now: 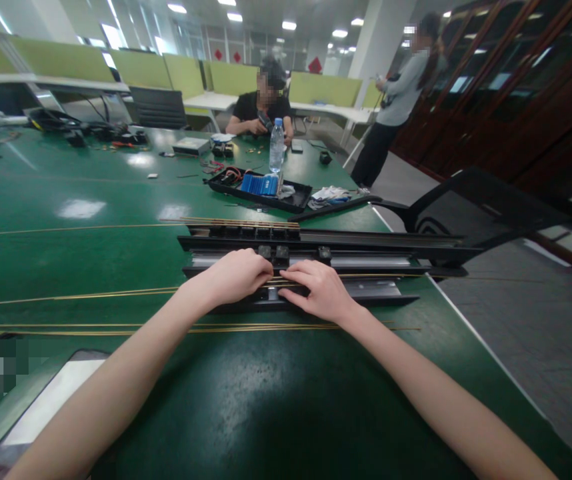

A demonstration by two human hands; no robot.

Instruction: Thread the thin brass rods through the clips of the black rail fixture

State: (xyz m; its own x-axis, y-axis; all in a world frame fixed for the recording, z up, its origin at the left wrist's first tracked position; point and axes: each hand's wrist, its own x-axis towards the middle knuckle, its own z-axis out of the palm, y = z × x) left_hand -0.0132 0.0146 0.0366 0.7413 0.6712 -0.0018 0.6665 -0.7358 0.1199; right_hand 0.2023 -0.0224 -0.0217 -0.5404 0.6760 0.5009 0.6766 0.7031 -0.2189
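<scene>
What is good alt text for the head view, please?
A left hand and a right hand are close together at thin golden rods over black rails on a green table. Behind are a bottle, a seated person, and a standing person.

Both forearms (pixel 129 367) are bare — slender, narrowing toward bare fingers (pixel 303 270).

A green table (pixel 246 400) (glossy, catching light) carries black rails (pixel 366 304), thin golden rods (pixel 266 329) and a black tray (pixel 300 198).
</scene>
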